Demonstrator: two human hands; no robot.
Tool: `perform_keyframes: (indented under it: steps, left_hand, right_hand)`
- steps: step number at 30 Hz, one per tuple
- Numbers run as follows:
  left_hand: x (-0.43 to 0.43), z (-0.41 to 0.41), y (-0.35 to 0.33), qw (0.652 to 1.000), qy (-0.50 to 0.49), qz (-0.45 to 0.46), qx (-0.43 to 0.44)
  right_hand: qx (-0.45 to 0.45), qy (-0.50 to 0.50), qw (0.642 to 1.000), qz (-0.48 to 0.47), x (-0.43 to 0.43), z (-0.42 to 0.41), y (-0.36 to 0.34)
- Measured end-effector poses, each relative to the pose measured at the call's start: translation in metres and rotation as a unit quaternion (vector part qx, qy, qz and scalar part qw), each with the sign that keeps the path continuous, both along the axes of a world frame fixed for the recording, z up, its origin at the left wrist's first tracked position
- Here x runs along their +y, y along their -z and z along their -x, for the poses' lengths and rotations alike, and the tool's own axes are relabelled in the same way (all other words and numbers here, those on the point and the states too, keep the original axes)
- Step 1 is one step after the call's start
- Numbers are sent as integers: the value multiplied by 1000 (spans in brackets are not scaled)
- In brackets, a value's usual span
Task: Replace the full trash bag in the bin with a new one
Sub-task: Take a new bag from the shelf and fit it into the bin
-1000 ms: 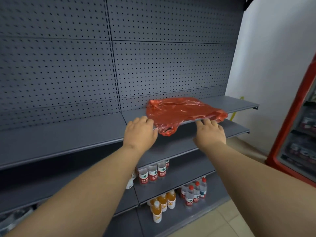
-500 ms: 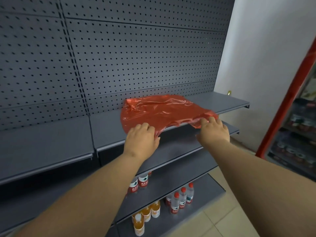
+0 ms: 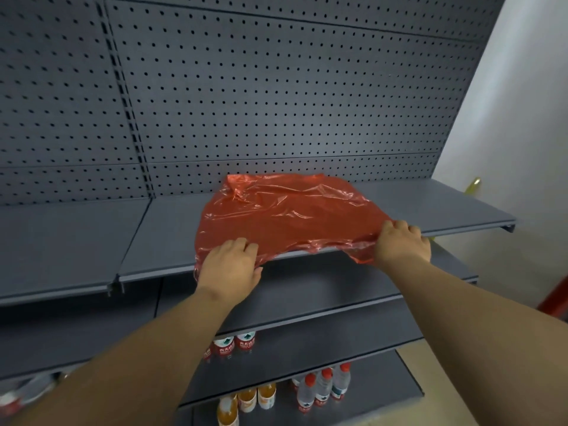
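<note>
A thin red plastic trash bag (image 3: 292, 215) lies spread flat on the top grey metal shelf (image 3: 153, 238), its near edge hanging over the shelf's front lip. My left hand (image 3: 229, 267) grips the bag's near left corner at the shelf edge. My right hand (image 3: 401, 242) pinches the near right corner, where the plastic bunches and droops below the lip. No bin is in view.
A dark pegboard back panel (image 3: 276, 96) rises behind the shelf. Lower shelves hold water bottles (image 3: 324, 387) and orange drink bottles (image 3: 246, 401). A white wall (image 3: 522, 103) stands at right, with a red edge (image 3: 556, 296) low on the right border.
The bag has been pulled out flatter and wider across the shelf. Both hands moved apart along its near edge, and the view has come closer to the shelf.
</note>
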State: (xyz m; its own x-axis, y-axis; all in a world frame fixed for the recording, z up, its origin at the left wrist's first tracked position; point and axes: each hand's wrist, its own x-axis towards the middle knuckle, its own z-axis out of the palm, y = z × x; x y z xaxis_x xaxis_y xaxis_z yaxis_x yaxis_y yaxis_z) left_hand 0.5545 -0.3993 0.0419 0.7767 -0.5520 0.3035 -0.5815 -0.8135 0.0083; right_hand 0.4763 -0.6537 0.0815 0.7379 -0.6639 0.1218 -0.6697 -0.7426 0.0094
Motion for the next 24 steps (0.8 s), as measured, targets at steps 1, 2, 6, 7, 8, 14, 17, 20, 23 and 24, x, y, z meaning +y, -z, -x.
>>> perform_keyframes:
  steps: [1,2,6,7,8,14,17,20,23,24]
  left_hand:
    - [0,-1,0,1000,-3,6,-2]
    - [0,-2,0,1000,-3,13,-5]
    - [3,-7,-2,999,7,21,-23]
    - [4,-9,-4,999,9,23,-25]
    - [5,-11,-6,999,12,27,-23]
    - [11,-17,-24,996,22,80,-24]
    - [11,-14,-34,994,31,107,-16]
    - [9,-8,-45,990,53,133,-7]
    - [6,5,-55,984,93,154,1]
    - [6,12,-58,981,109,159,4]
  right_hand:
    - [4,1,1000,-2,-4,-3,2]
    - [7,2,1000,-2,-8,-5,3]
    - [29,-4,999,19,-20,-8,3]
    - [37,-5,999,23,-23,-8,3]
    - [42,-5,999,24,-26,-8,2]
    - [4,16,1000,10,-28,0,-8]
    - [-31,33,999,19,-24,15,-15]
    - [-72,61,995,28,-16,38,-25]
    - [-98,105,989,21,-3,72,-34]
    - [-104,125,987,17,2,87,-36]
